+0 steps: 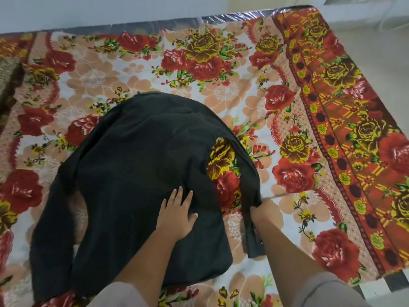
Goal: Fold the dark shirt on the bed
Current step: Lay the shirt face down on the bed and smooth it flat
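Observation:
The dark shirt lies spread face down on the bed, which is covered by a floral sheet. One long sleeve runs down the shirt's left side and the other down its right side. My left hand rests flat on the lower right part of the shirt's body, fingers straight. My right hand grips the right sleeve near its cuff end, and the cuff hangs below the hand towards me.
The sheet's red patterned border runs along the bed's right edge, with pale floor beyond it. A dark brown cloth lies at the far left. A pale wall stands behind the bed.

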